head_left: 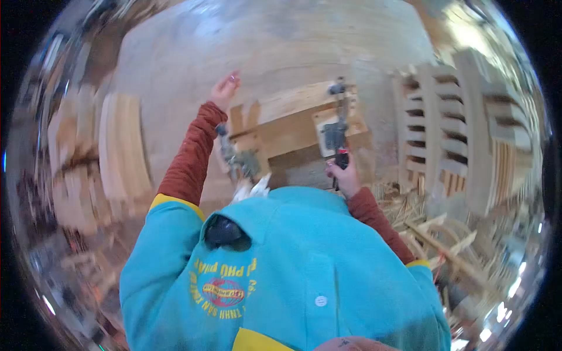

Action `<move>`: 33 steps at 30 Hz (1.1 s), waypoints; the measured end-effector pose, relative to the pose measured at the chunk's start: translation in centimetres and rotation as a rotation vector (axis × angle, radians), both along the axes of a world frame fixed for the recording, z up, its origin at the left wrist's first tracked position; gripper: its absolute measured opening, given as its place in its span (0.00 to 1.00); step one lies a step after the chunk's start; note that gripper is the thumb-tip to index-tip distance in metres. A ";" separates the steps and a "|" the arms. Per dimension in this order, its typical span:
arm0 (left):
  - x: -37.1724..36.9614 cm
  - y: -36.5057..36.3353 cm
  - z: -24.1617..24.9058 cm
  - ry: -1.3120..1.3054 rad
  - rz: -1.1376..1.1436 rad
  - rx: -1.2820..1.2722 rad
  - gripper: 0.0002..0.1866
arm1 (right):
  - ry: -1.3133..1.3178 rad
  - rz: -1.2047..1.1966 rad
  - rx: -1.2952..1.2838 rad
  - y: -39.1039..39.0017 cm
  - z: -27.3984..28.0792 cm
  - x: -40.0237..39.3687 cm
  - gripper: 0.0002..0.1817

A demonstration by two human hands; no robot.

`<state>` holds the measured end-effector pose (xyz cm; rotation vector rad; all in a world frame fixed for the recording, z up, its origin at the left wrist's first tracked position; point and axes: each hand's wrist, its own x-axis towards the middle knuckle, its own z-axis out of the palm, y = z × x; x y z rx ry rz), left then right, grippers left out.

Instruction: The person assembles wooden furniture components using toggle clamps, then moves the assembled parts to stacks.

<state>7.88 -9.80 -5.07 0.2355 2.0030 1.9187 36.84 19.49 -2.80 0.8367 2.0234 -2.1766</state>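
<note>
My left hand (226, 89) is raised over the floor at the upper left, its fingers curled together; whether it holds something small is too blurred to tell. On the right, my right hand (344, 174) is wrapped round the dark and red handle of a metal clamp (335, 134). That clamp sits on a light plate at the right end of a wooden fixture (293, 131). A second metal clamp (248, 162) is at the fixture's left end, below my left forearm. A white cloth or glove (253, 188) lies near my body.
Curved wooden pieces (123, 146) are stacked at the left. Tall stacks of shaped wood (436, 126) stand at the right. Thin wood scraps (448, 243) lie at the lower right. Beyond the fixture is the pale floor (281, 44).
</note>
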 end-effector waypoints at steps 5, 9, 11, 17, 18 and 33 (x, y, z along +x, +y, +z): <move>11.6 -6.6 15.2 -0.601 0.062 -0.365 0.20 | -0.068 -0.036 -0.140 -0.1 0.2 -0.4 0.15; 22.4 -2.2 12.8 -0.649 -0.089 -0.158 0.34 | -0.094 -0.025 -0.148 -0.2 0.3 -0.4 0.06; 23.8 -2.2 11.7 -0.751 -0.114 0.081 0.40 | -0.087 0.020 -0.133 0.2 -0.2 -0.3 0.07; 27.4 -0.7 8.7 -0.177 -0.021 -0.158 0.45 | -0.177 -0.056 -0.008 -0.9 2.2 -0.9 0.06; 27.3 -0.1 8.8 -0.211 0.024 -0.172 0.46 | -0.140 -0.022 -0.028 -0.7 2.1 -0.7 0.07; 25.4 4.1 4.6 -0.279 0.518 -0.126 0.19 | -0.103 0.071 0.290 -0.4 2.7 -1.1 0.37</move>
